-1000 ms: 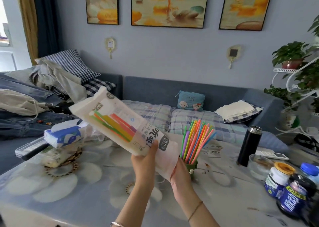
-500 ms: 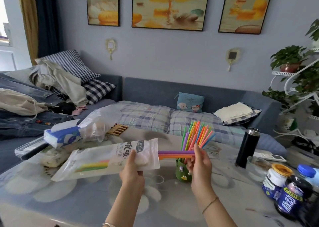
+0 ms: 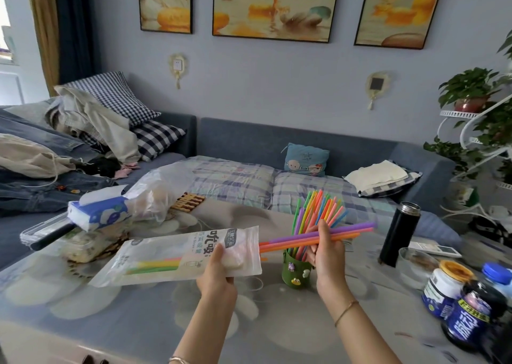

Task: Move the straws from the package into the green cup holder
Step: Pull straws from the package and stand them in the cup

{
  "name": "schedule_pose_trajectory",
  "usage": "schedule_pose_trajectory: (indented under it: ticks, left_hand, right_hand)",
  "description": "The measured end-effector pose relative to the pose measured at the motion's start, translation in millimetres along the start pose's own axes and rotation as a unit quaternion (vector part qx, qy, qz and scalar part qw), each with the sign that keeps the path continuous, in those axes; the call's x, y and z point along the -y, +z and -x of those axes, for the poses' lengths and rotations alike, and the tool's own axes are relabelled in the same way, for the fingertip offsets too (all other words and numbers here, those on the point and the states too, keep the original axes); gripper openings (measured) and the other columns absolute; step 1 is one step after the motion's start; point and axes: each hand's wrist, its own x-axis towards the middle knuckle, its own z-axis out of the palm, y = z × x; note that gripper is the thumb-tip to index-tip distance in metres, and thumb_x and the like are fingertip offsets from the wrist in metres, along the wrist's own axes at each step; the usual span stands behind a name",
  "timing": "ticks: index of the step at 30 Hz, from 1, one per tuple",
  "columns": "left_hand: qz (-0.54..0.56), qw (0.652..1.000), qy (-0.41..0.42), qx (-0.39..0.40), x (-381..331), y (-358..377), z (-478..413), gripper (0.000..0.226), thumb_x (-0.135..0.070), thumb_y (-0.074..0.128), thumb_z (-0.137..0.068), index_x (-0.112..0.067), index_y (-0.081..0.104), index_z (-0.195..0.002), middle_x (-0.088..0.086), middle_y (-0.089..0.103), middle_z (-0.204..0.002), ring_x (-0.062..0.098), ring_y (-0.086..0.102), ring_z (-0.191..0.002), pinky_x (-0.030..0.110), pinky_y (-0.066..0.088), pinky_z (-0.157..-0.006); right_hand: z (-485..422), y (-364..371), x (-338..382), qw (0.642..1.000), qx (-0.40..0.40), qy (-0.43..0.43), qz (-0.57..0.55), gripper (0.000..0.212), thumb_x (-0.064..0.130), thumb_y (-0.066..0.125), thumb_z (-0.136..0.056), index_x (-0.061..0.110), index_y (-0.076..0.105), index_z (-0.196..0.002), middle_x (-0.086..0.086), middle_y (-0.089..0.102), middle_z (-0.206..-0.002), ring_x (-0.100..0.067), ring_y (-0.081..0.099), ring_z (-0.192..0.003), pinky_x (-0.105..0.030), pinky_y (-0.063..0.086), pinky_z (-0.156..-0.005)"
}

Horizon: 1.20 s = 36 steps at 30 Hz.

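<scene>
- Mid-transfer; by the look of it, well past halfway.
- Holding the package (image 3: 177, 255) level above the table (image 3: 138, 322), left hand (image 3: 219, 275) curled round its open end.
- Pinching a bunch of straws (image 3: 357, 232) in the right hand (image 3: 329, 255), tail ends just at the package mouth, over the green cup holder (image 3: 296, 271).
- Already in the holder: many fanned straws (image 3: 321, 206).
- Remaining in the package: a few last straws (image 3: 155, 265).
- To do: drop this bunch in, fetch the rest.

Black flask (image 3: 399, 233) upright on table (image 3: 138, 322), jars (image 3: 454, 302) (right edge), tissue pack (image 3: 99, 215) left
</scene>
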Motion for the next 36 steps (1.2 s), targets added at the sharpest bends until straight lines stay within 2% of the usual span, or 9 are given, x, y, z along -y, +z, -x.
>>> schedule_pose_trajectory:
  ticks: [3,6,10,11,13,15,23,28,36]
  left_hand:
    - [-0.019,1.0,-0.021,0.006,10,5,7,0.052,-0.005,0.069,-0.084,-0.004,0.05,-0.132,0.013,0.061,-0.129,0.026,0.063,-0.1,0.035,0.053,-0.085]
    - [-0.041,0.998,-0.048,0.003,21,10,12,0.047,-0.008,0.069,-0.084,-0.006,0.051,-0.127,0.008,0.062,-0.103,0.019,0.059,-0.07,0.026,0.048,-0.046]
    - [-0.045,0.997,-0.059,-0.021,23,11,6,0.052,-0.008,0.069,-0.085,-0.002,0.049,-0.133,0.009,0.056,-0.108,0.018,0.055,-0.066,0.023,0.044,-0.033]
    - [-0.037,0.997,-0.058,-0.027,23,9,1,0.053,-0.007,0.068,-0.085,-0.003,0.047,-0.134,0.009,0.057,-0.111,0.02,0.057,-0.069,0.021,0.046,-0.034]
    - [-0.026,0.997,-0.052,-0.047,22,5,-8,0.056,-0.005,0.068,-0.085,-0.003,0.046,-0.136,0.01,0.06,-0.127,0.025,0.062,-0.088,0.025,0.053,-0.061]
    - [-0.025,0.996,-0.044,-0.072,20,2,-19,0.058,-0.007,0.07,-0.083,-0.003,0.047,-0.135,0.015,0.059,-0.134,0.027,0.063,-0.107,0.031,0.049,-0.079]
    - [-0.032,0.992,-0.019,-0.121,19,-1,-47,0.062,-0.012,0.074,-0.081,-0.003,0.046,-0.135,0.015,0.058,-0.135,0.028,0.061,-0.115,0.033,0.05,-0.091]
    - [-0.047,0.989,0.014,-0.139,22,-2,-59,0.062,-0.014,0.073,-0.082,-0.001,0.045,-0.136,0.015,0.057,-0.137,0.029,0.06,-0.118,0.034,0.049,-0.095]
    - [-0.062,0.989,0.014,-0.135,36,-3,-61,0.063,-0.016,0.075,-0.081,-0.003,0.045,-0.135,0.014,0.057,-0.137,0.028,0.059,-0.12,0.032,0.048,-0.092]
  right_hand:
    - [1,6,-8,0.995,0.073,-0.011,0.072,0.031,0.03,0.052,-0.092,0.01,0.056,-0.069,0.002,0.044,-0.046,-0.006,0.038,-0.033,-0.016,0.031,-0.033]
    - [6,14,-16,0.983,0.101,-0.016,0.155,0.03,0.03,0.053,-0.092,0.007,0.06,-0.074,-0.001,0.05,-0.052,-0.007,0.046,-0.04,-0.016,0.036,-0.038]
    - [-6,7,-14,0.988,0.083,-0.014,0.127,0.038,0.036,0.044,-0.095,0.008,0.059,-0.073,0.005,0.048,-0.042,-0.004,0.042,-0.033,-0.014,0.032,-0.033]
    - [-12,2,-12,0.991,0.072,-0.016,0.111,0.04,0.038,0.043,-0.095,0.009,0.058,-0.072,0.005,0.046,-0.042,-0.005,0.04,-0.031,-0.015,0.03,-0.032]
    - [-25,-9,-7,0.995,0.036,-0.02,0.091,0.041,0.04,0.041,-0.095,0.011,0.055,-0.069,0.003,0.043,-0.046,-0.005,0.039,-0.034,-0.015,0.029,-0.034]
    - [-39,-20,-1,0.994,0.004,-0.036,0.101,0.043,0.04,0.039,-0.096,0.012,0.052,-0.066,0.002,0.041,-0.05,-0.008,0.04,-0.039,-0.018,0.031,-0.038]
    - [-89,-48,19,0.983,-0.078,-0.094,0.137,0.048,0.043,0.034,-0.098,0.013,0.052,-0.064,-0.001,0.037,-0.052,-0.001,0.037,-0.028,-0.014,0.027,-0.032]
    - [-111,-60,18,0.96,-0.103,-0.159,0.207,0.053,0.044,0.034,-0.097,0.007,0.053,-0.063,-0.005,0.042,-0.051,-0.016,0.042,-0.046,-0.028,0.032,-0.049]
    - [-113,-48,-12,0.908,0.031,-0.177,0.379,0.05,0.042,0.036,-0.096,0.015,0.041,-0.054,0.002,0.036,-0.046,-0.013,0.037,-0.04,-0.023,0.028,-0.042]
